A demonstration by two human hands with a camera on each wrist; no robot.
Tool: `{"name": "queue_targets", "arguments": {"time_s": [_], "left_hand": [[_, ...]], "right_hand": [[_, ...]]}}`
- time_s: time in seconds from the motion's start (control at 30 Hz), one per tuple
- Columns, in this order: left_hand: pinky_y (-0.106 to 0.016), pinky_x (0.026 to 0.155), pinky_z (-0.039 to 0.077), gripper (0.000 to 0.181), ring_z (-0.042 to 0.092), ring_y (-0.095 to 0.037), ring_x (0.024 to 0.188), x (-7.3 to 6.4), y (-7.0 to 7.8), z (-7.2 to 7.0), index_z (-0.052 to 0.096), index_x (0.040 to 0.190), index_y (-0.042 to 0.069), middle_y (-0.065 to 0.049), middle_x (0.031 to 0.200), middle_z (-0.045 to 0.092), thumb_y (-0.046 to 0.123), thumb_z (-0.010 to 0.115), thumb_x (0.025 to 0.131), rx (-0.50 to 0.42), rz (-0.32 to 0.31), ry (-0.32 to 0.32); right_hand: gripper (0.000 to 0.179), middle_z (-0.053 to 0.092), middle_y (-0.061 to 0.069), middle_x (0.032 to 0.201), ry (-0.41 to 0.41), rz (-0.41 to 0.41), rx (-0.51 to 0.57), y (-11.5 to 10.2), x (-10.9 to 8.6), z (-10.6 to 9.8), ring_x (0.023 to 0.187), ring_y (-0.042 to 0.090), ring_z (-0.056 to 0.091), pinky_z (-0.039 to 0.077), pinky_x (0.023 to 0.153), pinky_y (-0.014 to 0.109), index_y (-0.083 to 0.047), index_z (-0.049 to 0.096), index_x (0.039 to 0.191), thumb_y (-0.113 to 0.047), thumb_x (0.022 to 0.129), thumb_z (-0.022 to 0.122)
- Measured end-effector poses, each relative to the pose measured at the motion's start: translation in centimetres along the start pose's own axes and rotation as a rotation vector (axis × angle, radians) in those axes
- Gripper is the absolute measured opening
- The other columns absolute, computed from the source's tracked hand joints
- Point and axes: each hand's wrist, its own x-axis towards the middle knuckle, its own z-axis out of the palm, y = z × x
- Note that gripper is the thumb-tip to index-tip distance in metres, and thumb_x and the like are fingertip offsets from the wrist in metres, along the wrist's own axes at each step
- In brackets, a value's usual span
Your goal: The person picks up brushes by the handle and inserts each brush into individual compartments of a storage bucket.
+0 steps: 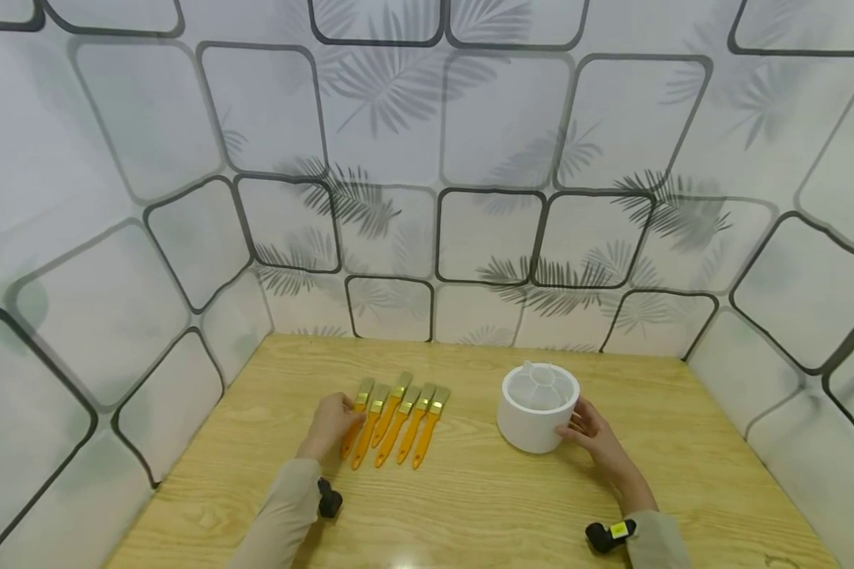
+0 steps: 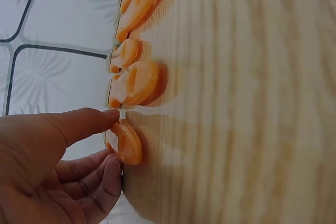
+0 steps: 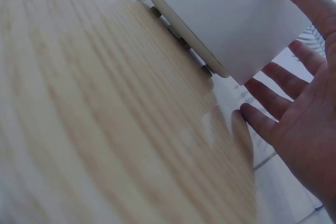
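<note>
Several flat paintbrushes with orange handles lie side by side on the table, bristles pointing away. My left hand (image 1: 327, 427) pinches the leftmost paintbrush (image 1: 352, 439) by its handle; in the left wrist view the thumb lies on one side of the handle (image 2: 129, 144) and the fingertips on the other. To the right stands a white round organizer (image 1: 530, 428), upright, with dividers and a small ring inside its top. My right hand (image 1: 598, 441) holds its right side, thumb toward the front and fingers spread round the wall. Small dark feet (image 3: 206, 71) show under its base.
The wood-grain table (image 1: 462, 506) reaches back to a patterned cloth wall (image 1: 391, 237), with more cloth along both sides. Bare tabletop lies between the brushes and the organizer. Black cameras sit on the left wrist (image 1: 330, 499) and right wrist (image 1: 605, 537).
</note>
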Motion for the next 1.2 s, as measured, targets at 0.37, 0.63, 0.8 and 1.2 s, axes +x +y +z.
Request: {"name": "queue_targets", "arguments": {"time_s": [0.37,0.63,0.8,1.2], "left_hand": [[-0.021,0.042,0.03,0.036,0.034,-0.01,0.045,0.01,0.72,-0.06,0.049,0.052,0.007,0.003,0.047,0.037,0.013,0.074,0.077,0.012,-0.033,0.017],[-0.02,0.041,0.029,0.034,0.034,-0.01,0.043,-0.02,0.75,-0.27,0.051,0.049,0.006,0.004,0.046,0.037,0.011,0.074,0.075,0.022,-0.039,0.037],[-0.02,0.039,0.025,0.037,0.029,-0.009,0.041,-0.05,0.65,-0.31,0.046,0.048,0.009,0.005,0.044,0.032,0.009,0.072,0.074,-0.014,-0.05,0.036],[-0.027,0.051,0.046,0.018,0.054,-0.017,0.058,0.38,0.21,-0.71,0.066,0.078,-0.003,-0.012,0.073,0.064,0.013,0.072,0.078,-0.049,-0.043,0.087]], "right_hand": [[0.071,0.025,0.015,0.147,-0.009,0.014,0.016,-0.1,0.16,0.09,0.134,0.041,0.025,0.029,0.105,0.055,-0.01,0.019,0.147,-0.014,0.09,0.06],[0.072,0.026,0.014,0.146,-0.014,0.017,0.035,0.14,0.19,0.13,0.134,0.042,0.024,0.027,0.105,0.057,-0.011,0.018,0.147,-0.013,0.089,0.061],[0.072,0.034,0.0,0.14,-0.012,0.015,0.02,0.15,0.05,0.0,0.131,0.031,0.032,0.038,0.101,0.038,-0.012,0.02,0.147,-0.014,0.089,0.062],[0.071,0.036,0.0,0.138,-0.001,0.024,0.021,0.17,0.12,0.04,0.126,0.023,0.037,0.041,0.091,0.019,-0.015,0.022,0.147,-0.016,0.088,0.063]]}}
